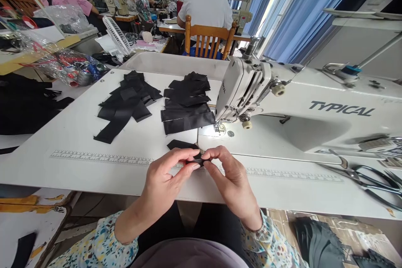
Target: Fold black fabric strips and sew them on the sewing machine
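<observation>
Between my two hands, just in front of the sewing machine (248, 88), is a small black fabric piece (182, 144). My left hand (168, 176) pinches its near edge between thumb and forefinger. Right beside it, my right hand (229, 180) pinches the same piece the same way, the fingertips of both hands almost meeting. The far end of the piece lies on the white table (125, 180). Beyond it, a row of overlapping black strips (186, 102) reaches up to the needle area. A looser pile of black strips (128, 100) lies to the left.
A printed ruler (100, 157) runs along the table's front. Scissors (373, 182) lie at the right edge. Black pieces (320, 243) rest below right, and black cloth (28, 100) lies at left. Ahead, a person in white (205, 6) sits on a wooden chair (210, 35).
</observation>
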`<state>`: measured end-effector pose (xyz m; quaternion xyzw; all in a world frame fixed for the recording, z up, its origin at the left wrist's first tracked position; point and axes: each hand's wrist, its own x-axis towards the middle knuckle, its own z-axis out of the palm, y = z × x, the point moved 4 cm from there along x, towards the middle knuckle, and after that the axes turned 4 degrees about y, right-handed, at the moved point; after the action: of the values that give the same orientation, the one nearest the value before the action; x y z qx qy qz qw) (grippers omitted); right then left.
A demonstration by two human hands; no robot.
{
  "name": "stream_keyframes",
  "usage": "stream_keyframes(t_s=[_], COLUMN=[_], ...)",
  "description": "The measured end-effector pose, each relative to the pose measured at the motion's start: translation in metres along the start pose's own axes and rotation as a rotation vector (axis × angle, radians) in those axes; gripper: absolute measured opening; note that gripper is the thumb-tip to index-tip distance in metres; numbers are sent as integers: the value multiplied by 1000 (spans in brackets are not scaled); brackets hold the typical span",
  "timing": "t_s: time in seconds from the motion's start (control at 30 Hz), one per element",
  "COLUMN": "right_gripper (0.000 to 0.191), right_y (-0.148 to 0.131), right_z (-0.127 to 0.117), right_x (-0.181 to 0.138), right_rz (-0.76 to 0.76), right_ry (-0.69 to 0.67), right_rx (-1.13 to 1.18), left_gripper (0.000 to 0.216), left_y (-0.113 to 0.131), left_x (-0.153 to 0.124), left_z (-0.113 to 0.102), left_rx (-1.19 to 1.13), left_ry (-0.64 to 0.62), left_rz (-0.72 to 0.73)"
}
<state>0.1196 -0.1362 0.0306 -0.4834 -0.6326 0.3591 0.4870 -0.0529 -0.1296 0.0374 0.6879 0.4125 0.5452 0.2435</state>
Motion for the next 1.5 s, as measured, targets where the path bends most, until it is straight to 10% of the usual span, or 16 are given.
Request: stream_keyframes(t_s=[1.5], right_gripper=[16], right_y=[-5], right_z=[2], right_x=[-3], right_rz=[-85], right_ry=[3], right_rx=[-162], left_gripper=[14], left_y=[4], left_x=[-3], left_z=[1], left_rx=[111], left_ry=[-47], left_rz=[96])
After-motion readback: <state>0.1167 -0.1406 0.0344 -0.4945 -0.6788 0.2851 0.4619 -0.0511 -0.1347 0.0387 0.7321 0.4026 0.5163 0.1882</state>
